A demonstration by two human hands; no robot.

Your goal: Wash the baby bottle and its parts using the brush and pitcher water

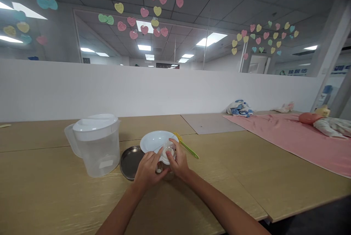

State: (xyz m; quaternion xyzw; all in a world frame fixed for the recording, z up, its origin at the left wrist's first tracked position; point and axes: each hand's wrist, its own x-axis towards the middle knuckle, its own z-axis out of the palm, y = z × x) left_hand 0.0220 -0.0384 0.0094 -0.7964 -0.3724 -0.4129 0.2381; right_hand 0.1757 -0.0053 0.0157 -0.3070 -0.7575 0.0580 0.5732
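Note:
Both of my hands are around a small clear container with a white ring-like top (168,154), just in front of a white bowl (153,140). My left hand (150,168) is closed on its left side. From the right, my right hand (179,158) grips the top, with fingers curled over it. The container's lower part is partly hidden by my hands. A dark round metal tray (130,162) lies to the left of my left hand, touching or under the bowl's edge. Beside the bowl on the right is a green and yellow utensil (189,149).
A large translucent lidded pitcher (100,149) stands left of the metal tray. On the right, a pink cloth (285,132) covers the wooden table (219,176), with a crumpled blue and white cloth (239,108) at its back edge. A white wall (153,90) rises behind.

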